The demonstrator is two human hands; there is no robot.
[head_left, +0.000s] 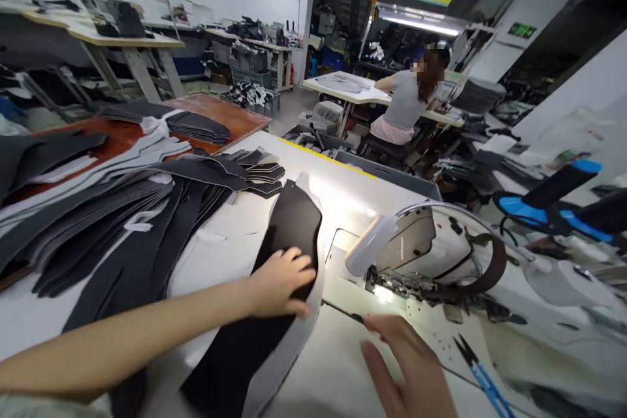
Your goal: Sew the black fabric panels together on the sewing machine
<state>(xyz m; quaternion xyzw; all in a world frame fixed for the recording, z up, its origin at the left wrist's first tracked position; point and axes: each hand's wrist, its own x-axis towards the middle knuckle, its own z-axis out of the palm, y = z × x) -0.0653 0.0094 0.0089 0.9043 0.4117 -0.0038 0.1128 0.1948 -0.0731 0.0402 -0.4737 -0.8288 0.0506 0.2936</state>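
My left hand [284, 282] lies flat with spread fingers on a long black fabric panel [294, 222]. A white layer [289, 353] shows along the panel's right edge. My right hand [409, 366] is at the lower middle, thumb and forefinger apart, and I see nothing between them. A small dark spot lies at the forefinger's tip; I cannot make out what it is. Beyond that hand stands a sewing machine [416, 248], its lamp lit over the needle area. Blue-handled thread snips [482, 375] rest on the white sewing table [337, 333], right of my right hand.
Stacks of dark cut fabric pieces [122, 215], some tied with white strips, cover the left side. Behind them is a brown wooden table [215, 111]. A grey bin [392, 173] stands past the far edge. Thread cones [558, 186] are at right. A seated person [409, 98] works farther back.
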